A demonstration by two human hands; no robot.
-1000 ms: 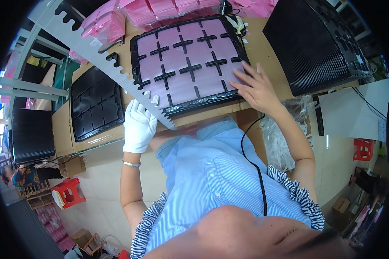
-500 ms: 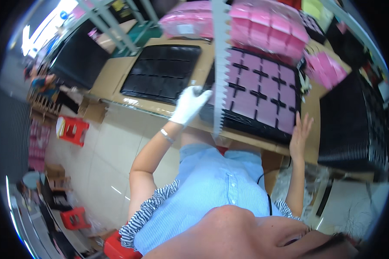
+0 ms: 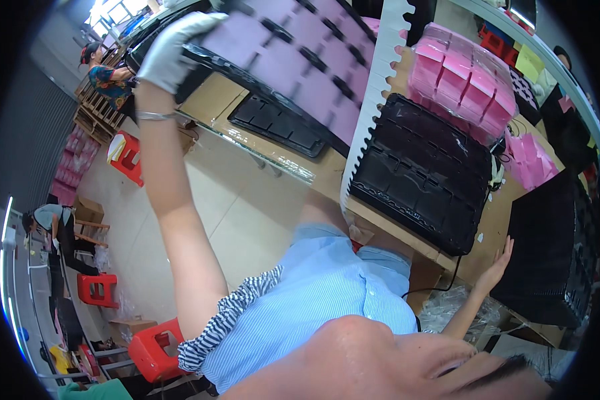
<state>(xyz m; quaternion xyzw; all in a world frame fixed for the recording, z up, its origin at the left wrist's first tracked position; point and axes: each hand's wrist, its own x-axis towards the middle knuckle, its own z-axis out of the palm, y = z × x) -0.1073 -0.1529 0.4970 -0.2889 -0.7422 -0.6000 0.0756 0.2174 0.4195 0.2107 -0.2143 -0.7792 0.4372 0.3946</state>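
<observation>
1. Cardboard covers a long workbench (image 3: 210, 100) in a bright, pale-floored workshop; red stools (image 3: 157, 350) stand on the floor, and a co-worker in a patterned shirt (image 3: 109, 81) is far off at the upper left
2. Left hand (image 3: 180, 50), in a white glove, has its fingers curled over one corner of a pink-panelled tray (image 3: 293, 63), grasping its edge; the tray is tilted at the upper left, above a flat black tray (image 3: 277, 127)
3. Half a second ago that pink-panelled tray lay mid-bench; now it is raised and shifted left, so a dark moulded tray (image 3: 420, 173) is exposed in that place, and the work surface before the person has changed over
4. Right hand (image 3: 497, 267), bare, is released, fingers extended, beside a tall black stack (image 3: 547, 247); whether it touches is unclear
5. Pink packs in clear plastic (image 3: 463, 80) sit behind the dark tray, and a pale toothed strip (image 3: 379, 87) crosses the view in front
</observation>
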